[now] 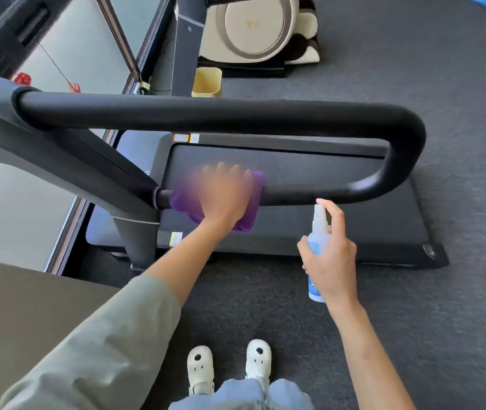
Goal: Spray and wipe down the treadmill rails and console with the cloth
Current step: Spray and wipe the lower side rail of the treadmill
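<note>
On the lower rail: purple cloth is pressed by the blurred left hand.
Right hand: spray bottle is gripped upright, just below the rail.

Head camera, looking steeply down, close over treadmill rail

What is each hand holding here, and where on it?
Left hand: purple cloth, pressed around the black lower rail. Right hand: clear plastic spray bottle, gripped around its body.

Rail: matt black foam-like cover, smooth. Cloth: purple, soft microfibre look. Spray bottle: translucent plastic, glossy. Floor: rough grey carpet. Deck: matt black.
</note>
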